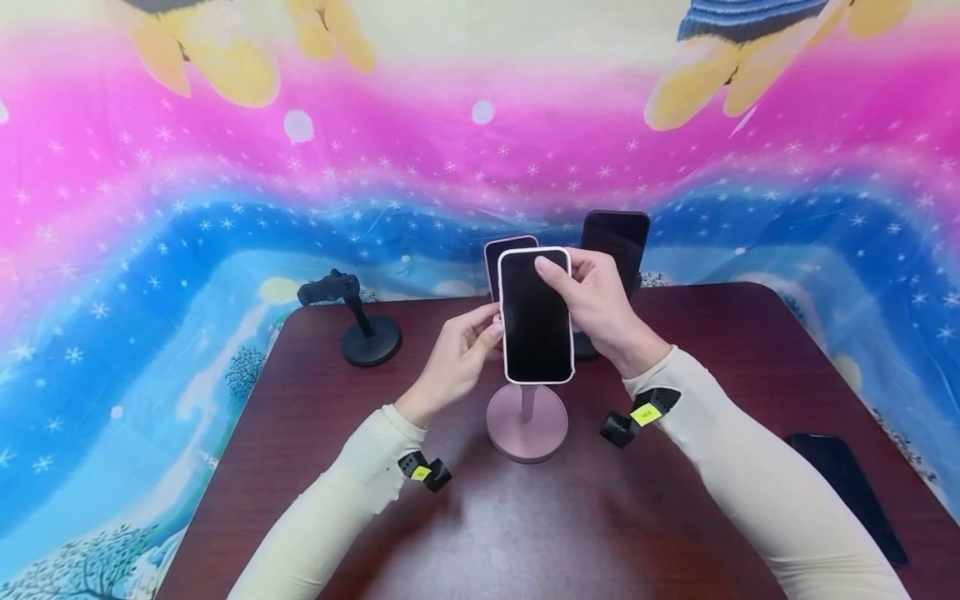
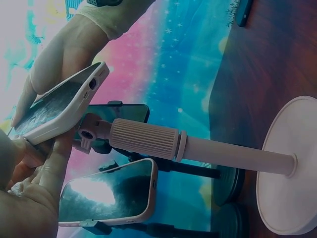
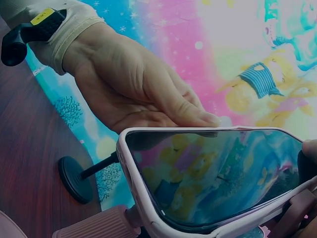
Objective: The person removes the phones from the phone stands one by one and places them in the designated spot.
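A phone (image 1: 536,317) in a white case stands upright, screen toward me, over a pink phone stand (image 1: 527,423). My right hand (image 1: 603,308) grips its upper right corner, thumb on the screen and fingers behind. At the opposite edge my left hand (image 1: 453,362) holds the phone, its thumb along the side in the right wrist view and its fingers reaching behind. The left wrist view shows the stand's ribbed stem (image 2: 143,139) running up to a joint just behind the phone. The holder at the top is mostly hidden by the phone.
Behind are a pink-edged phone (image 1: 512,248) and a black phone (image 1: 617,242), both held upright on stands. A black stand (image 1: 371,340) without a phone is at the back left. Another dark phone (image 1: 847,492) lies flat at the right, partly behind my sleeve. A printed cloth backdrop (image 1: 450,150) surrounds the table.
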Available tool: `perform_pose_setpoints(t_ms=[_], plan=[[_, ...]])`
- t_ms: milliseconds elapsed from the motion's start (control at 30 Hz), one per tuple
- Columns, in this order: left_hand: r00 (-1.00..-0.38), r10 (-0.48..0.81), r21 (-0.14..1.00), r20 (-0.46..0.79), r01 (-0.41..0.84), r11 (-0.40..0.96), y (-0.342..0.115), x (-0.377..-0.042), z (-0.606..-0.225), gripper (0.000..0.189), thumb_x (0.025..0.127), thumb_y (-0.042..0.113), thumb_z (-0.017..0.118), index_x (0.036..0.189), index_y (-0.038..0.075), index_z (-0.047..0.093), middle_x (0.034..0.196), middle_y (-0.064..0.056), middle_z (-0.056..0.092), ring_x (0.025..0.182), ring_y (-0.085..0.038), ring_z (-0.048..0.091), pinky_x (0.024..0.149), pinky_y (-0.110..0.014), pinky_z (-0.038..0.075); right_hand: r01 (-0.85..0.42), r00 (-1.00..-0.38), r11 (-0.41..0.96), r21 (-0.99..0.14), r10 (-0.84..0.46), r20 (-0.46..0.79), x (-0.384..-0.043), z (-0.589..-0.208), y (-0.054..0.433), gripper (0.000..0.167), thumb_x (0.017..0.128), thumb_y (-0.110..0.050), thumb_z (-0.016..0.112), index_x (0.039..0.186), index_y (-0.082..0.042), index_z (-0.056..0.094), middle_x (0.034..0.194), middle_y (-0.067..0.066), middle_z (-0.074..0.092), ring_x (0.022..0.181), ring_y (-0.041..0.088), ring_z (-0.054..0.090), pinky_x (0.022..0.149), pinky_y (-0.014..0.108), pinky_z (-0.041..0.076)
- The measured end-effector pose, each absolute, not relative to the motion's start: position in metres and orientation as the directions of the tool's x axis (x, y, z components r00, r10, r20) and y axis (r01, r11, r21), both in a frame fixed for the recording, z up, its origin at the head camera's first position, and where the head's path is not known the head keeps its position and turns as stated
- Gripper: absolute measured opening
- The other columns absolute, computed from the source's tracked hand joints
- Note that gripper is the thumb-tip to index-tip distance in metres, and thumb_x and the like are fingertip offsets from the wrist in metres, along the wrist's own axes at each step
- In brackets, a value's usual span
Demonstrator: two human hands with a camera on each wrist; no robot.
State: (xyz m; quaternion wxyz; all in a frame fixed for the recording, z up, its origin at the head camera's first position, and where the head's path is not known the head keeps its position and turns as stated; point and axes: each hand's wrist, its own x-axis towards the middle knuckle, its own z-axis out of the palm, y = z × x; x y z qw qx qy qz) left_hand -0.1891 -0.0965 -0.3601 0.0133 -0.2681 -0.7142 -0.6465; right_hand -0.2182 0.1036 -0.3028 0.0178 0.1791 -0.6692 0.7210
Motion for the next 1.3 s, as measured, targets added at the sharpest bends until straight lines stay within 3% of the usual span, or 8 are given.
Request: perform_pose_setpoints(t_ms=[333,533,667,1000,1300], plan=[[-0.846,0.384,0.916,0.370,0.402,0.005,-0.097,-0.190,-0.360,0.037,0.105,0.000,0.046,0.140,-0.014,0.049,0.124,-0.036,0.064,0.104,-0.046,0.070,0.081,-0.042,0.064,-0.278,-0.934,-0.095,-0.956,-0.203,0.292,-0.221,-0.300,0.104,0.016,0.100,-0.015,0.062,0.093,-0.018,0.076,0.072,-0.005,0.076,0.064,0.010,0.074,0.058,0.026,0.061],[-0.850,0.380,0.918,0.366,0.396,0.001,-0.097,-0.190,-0.360,0.037,0.105,-0.001,0.046,0.139,-0.015,0.049,0.123,-0.036,0.064,0.104,-0.049,0.069,0.080,-0.042,0.065,-0.293,-0.932,-0.077,-0.953,-0.197,0.303,-0.222,-0.299,0.104,0.015,0.100,-0.015,0.063,0.092,-0.017,0.075,0.068,-0.005,0.075,0.054,0.009,0.069,0.034,0.023,0.044],[-0.854,0.375,0.919,0.360,0.394,0.014,-0.096,-0.189,-0.359,0.037,0.104,-0.001,0.046,0.139,-0.015,0.049,0.123,-0.036,0.064,0.103,-0.050,0.069,0.080,-0.043,0.065,-0.297,-0.933,-0.073,-0.952,-0.193,0.305,-0.223,-0.297,0.105,0.015,0.100,-0.016,0.062,0.092,-0.015,0.075,0.066,-0.004,0.074,0.046,0.009,0.065,0.027,0.026,0.038],[-0.855,0.367,0.915,0.366,0.404,0.027,-0.097,-0.188,-0.361,0.038,0.104,-0.003,0.047,0.139,-0.016,0.049,0.123,-0.037,0.064,0.102,-0.050,0.069,0.082,-0.056,0.062,-0.305,-0.932,-0.077,-0.949,-0.180,0.314,-0.227,-0.290,0.105,0.014,0.100,-0.015,0.063,0.093,-0.016,0.075,0.069,-0.005,0.075,0.056,0.009,0.071,0.037,0.024,0.050],[-0.866,0.355,0.926,0.353,0.377,-0.001,-0.097,-0.189,-0.361,0.037,0.104,-0.002,0.047,0.138,-0.016,0.049,0.120,-0.038,0.064,0.099,-0.032,0.072,0.079,-0.041,0.065,-0.326,-0.924,-0.094,-0.941,-0.179,0.338,-0.230,-0.288,0.104,0.015,0.100,-0.013,0.063,0.096,-0.018,0.076,0.075,-0.007,0.076,0.066,0.008,0.074,0.063,0.023,0.061]])
